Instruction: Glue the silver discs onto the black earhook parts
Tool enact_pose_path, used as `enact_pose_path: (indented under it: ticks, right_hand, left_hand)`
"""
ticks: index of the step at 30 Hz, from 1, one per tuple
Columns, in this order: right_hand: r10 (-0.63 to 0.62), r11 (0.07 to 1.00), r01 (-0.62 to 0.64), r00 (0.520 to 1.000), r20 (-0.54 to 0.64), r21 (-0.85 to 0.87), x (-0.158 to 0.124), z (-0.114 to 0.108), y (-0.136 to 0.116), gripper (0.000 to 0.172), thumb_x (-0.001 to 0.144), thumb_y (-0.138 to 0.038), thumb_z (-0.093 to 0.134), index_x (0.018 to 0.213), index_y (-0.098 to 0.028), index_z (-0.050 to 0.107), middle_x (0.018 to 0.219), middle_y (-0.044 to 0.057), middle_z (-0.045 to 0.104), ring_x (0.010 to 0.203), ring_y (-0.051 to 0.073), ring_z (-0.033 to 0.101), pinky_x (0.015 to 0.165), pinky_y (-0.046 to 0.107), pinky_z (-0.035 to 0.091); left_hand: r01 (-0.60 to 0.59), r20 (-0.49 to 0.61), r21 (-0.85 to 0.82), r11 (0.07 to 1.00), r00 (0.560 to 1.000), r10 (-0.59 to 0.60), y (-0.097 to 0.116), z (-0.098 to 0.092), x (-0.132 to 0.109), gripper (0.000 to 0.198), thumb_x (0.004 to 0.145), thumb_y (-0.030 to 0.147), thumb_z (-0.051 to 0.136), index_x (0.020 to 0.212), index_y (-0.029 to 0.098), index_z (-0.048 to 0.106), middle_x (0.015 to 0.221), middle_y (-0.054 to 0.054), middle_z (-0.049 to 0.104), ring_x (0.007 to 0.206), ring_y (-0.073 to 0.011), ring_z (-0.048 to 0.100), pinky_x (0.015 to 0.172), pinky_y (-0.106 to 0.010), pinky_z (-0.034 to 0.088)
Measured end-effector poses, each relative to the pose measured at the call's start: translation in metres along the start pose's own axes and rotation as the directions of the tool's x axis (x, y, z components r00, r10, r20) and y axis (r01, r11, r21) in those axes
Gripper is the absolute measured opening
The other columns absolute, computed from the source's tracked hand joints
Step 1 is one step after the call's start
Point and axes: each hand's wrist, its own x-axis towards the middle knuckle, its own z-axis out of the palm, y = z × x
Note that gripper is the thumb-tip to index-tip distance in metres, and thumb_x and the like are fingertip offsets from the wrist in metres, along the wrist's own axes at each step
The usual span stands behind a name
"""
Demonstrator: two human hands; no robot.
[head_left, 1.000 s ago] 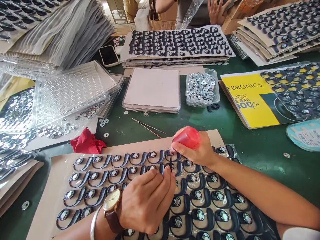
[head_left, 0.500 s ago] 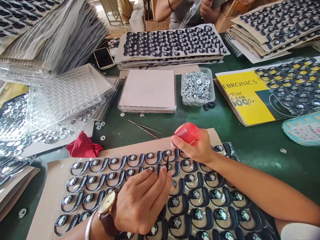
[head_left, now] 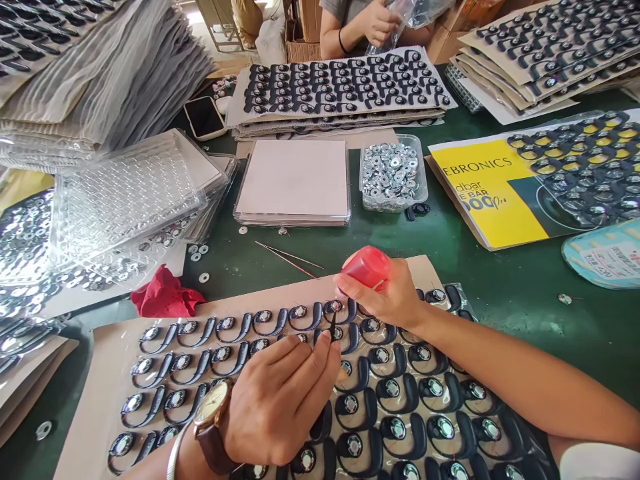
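My right hand (head_left: 395, 297) is wrapped round a small red squeeze bottle (head_left: 365, 268), its tip down at a black ear-hook part with a silver disc (head_left: 334, 307) in the top row. My left hand (head_left: 283, 400), a watch on its wrist, pinches thin black tweezers (head_left: 333, 327) whose tip points at that same part. Both hands work over a cardboard sheet (head_left: 120, 320) carrying rows of these black hooked parts with round metal discs.
A clear tub of silver discs (head_left: 394, 172) and a stack of flat trays (head_left: 294, 180) lie behind. Spare tweezers (head_left: 290, 257), a red cloth (head_left: 163, 295), loose discs and a phone (head_left: 204, 117) sit left. Another person's hands (head_left: 380, 23) handle a plastic bag at the far edge.
My two hands have shifted slightly left and up along the top row, keeping bottle and tweezers. The person opposite has pulled the plastic bag closer with their hands.
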Motion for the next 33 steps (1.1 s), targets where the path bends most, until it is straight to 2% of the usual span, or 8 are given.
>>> enact_pose_path:
  ticks: [6,13,19,25,30,33]
  right_hand:
    - [-0.022,0.997,0.017,0.998,-0.059,-0.079,0.000,-0.004,-0.003,0.033,0.088,-0.042,0.063,0.065,-0.019,0.059,0.054,-0.001,0.062,0.050,0.012,0.055,0.055,0.025,0.042]
    - [-0.002,1.000,0.001,0.999,-0.037,-0.029,-0.001,-0.005,-0.003,0.033,0.088,-0.042,0.062,0.065,-0.018,0.063,0.058,0.002,0.064,0.054,0.013,0.057,0.056,0.027,0.044]
    - [-0.002,1.000,0.002,1.000,-0.011,-0.028,-0.002,-0.005,-0.004,0.033,0.088,-0.041,0.062,0.063,-0.019,0.062,0.056,0.000,0.063,0.053,0.013,0.057,0.054,0.026,0.044]
    - [-0.029,1.000,0.029,0.998,0.047,0.009,-0.003,-0.004,-0.003,0.025,0.087,-0.040,0.064,0.073,-0.019,0.065,0.061,0.000,0.067,0.054,0.012,0.059,0.057,0.024,0.047]
    - [-0.030,0.998,0.025,0.996,0.082,0.056,-0.004,-0.002,-0.003,0.026,0.085,-0.044,0.068,0.078,-0.019,0.067,0.071,0.001,0.069,0.062,0.014,0.062,0.059,0.024,0.049]
    - [0.013,0.996,-0.025,0.990,0.138,0.085,0.000,-0.011,-0.013,0.027,0.082,-0.047,0.070,0.079,-0.020,0.066,0.062,-0.002,0.064,0.055,0.013,0.058,0.054,0.023,0.046]
  left_hand:
    - [0.091,-0.005,-0.093,0.991,0.996,-0.092,-0.008,-0.005,0.003,0.030,0.084,0.009,0.046,0.106,0.007,0.066,0.103,-0.011,0.073,0.081,-0.0205,0.068,0.068,-0.035,0.053]
    - [0.149,-0.039,-0.138,0.979,0.987,-0.156,-0.011,-0.008,0.010,0.026,0.083,0.006,0.050,0.103,0.008,0.066,0.100,-0.008,0.074,0.076,-0.0188,0.068,0.064,-0.033,0.052]
    - [0.179,-0.049,-0.207,0.962,0.980,-0.193,-0.014,-0.008,0.008,0.025,0.084,0.006,0.051,0.104,0.009,0.066,0.099,-0.009,0.073,0.077,-0.0163,0.068,0.067,-0.031,0.052]
    - [0.322,-0.044,-0.338,0.884,0.933,-0.357,-0.024,-0.011,0.015,0.017,0.085,0.006,0.058,0.097,0.014,0.067,0.091,-0.005,0.074,0.073,-0.0108,0.067,0.067,-0.023,0.053]
    - [0.417,-0.013,-0.351,0.838,0.893,-0.450,-0.030,-0.014,0.022,0.013,0.089,0.012,0.056,0.092,0.017,0.068,0.085,0.000,0.074,0.072,-0.0098,0.068,0.067,-0.019,0.054]
    - [0.441,-0.024,-0.352,0.825,0.877,-0.479,-0.031,-0.012,0.020,0.013,0.090,0.013,0.056,0.092,0.018,0.068,0.084,0.000,0.074,0.073,-0.0099,0.069,0.068,-0.019,0.055]
